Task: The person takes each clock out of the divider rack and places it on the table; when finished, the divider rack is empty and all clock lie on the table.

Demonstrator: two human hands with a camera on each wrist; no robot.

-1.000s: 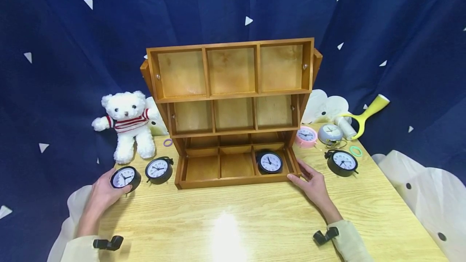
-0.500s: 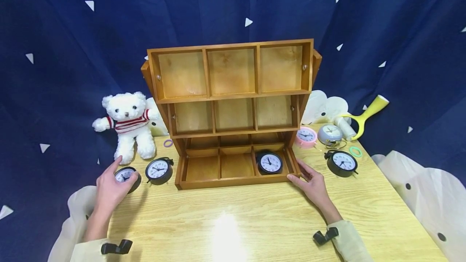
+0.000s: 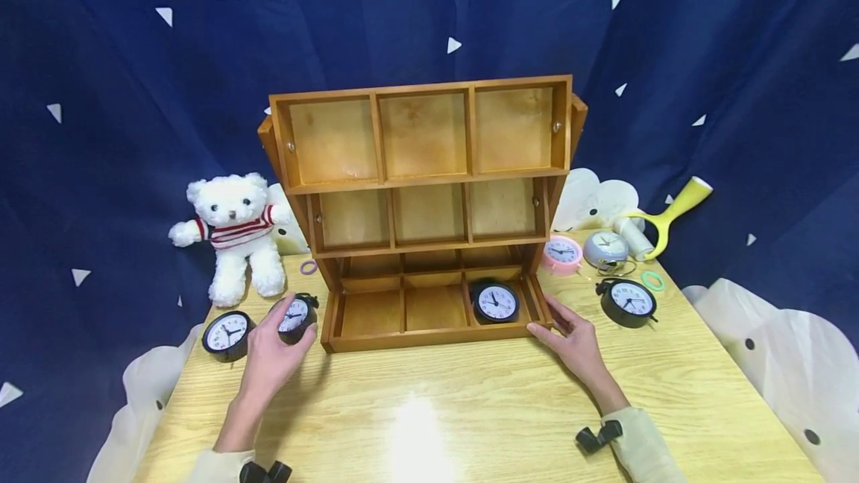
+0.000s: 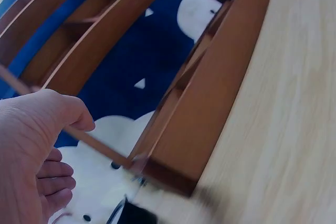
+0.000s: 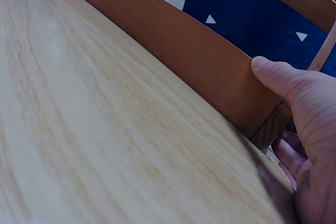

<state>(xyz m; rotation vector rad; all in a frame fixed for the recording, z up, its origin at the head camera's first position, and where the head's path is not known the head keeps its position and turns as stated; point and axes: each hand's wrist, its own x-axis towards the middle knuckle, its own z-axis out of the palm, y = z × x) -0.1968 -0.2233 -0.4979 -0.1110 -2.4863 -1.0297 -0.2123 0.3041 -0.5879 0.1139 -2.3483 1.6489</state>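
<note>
My left hand [image 3: 271, 355] is over a black twin-bell alarm clock [image 3: 295, 314], thumb and fingers spread either side of it and partly covering it. In the left wrist view the clock [image 4: 137, 214] shows dark at the bottom edge, apart from the thumb. To the left lies another black alarm clock [image 3: 227, 335]. My right hand [image 3: 579, 345] holds the front right corner of a wooden tiered shelf [image 3: 403, 341], thumb on the front edge and fingers round the side. One black alarm clock [image 3: 496, 302] sits in the shelf's bottom right compartment.
A white teddy bear [image 3: 236, 233] in a striped sweater sits at the back left, near a purple ring [image 3: 309, 267]. Right of the shelf are a pink clock [image 3: 562, 253], a grey clock [image 3: 606, 249], a black clock [image 3: 627, 302], a green ring [image 3: 652, 280] and a yellow-handled roller [image 3: 671, 218].
My left hand has let go of the leftmost black clock, lifted off and moved right to the second black clock. My right hand has stayed at the shelf corner.
</note>
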